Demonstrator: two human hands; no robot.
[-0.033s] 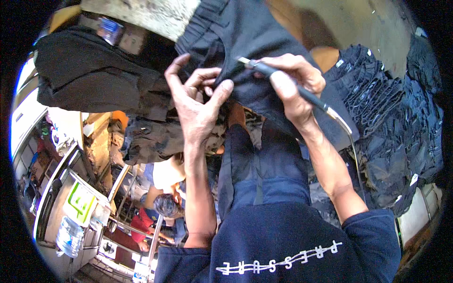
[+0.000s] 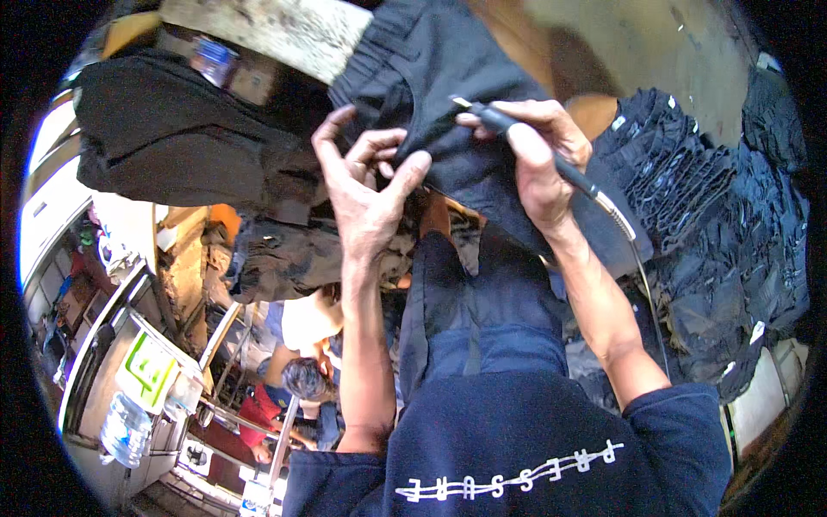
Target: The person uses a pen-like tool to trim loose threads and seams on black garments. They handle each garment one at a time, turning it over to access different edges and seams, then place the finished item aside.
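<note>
A black garment [image 2: 469, 73] with a gathered elastic waistband is spread in front of me. At its curved pocket edge, my left hand [image 2: 366, 185] pinches the cloth between thumb and bent fingers, the index finger raised. My right hand [image 2: 547, 164] grips a dark pen-shaped tool [image 2: 500, 121] like a soldering iron, with a thin metal tip and a cord running back past my forearm. That tip points left over the garment, near the pocket edge; I cannot tell whether it touches the cloth.
More black garments [image 2: 172, 129] lie at the left, and a large stack of folded dark garments [image 2: 672, 172] is at the right. A purple-blue container [image 2: 213, 60] stands at the far left. Lower left are a clear plastic bottle [image 2: 127, 431], a green-edged tray [image 2: 146, 370] and another person [image 2: 306, 377].
The tool's tip has moved slightly up and right, away from the pocket edge. My left hand keeps its pose on the cloth; the whole view has shifted a little.
</note>
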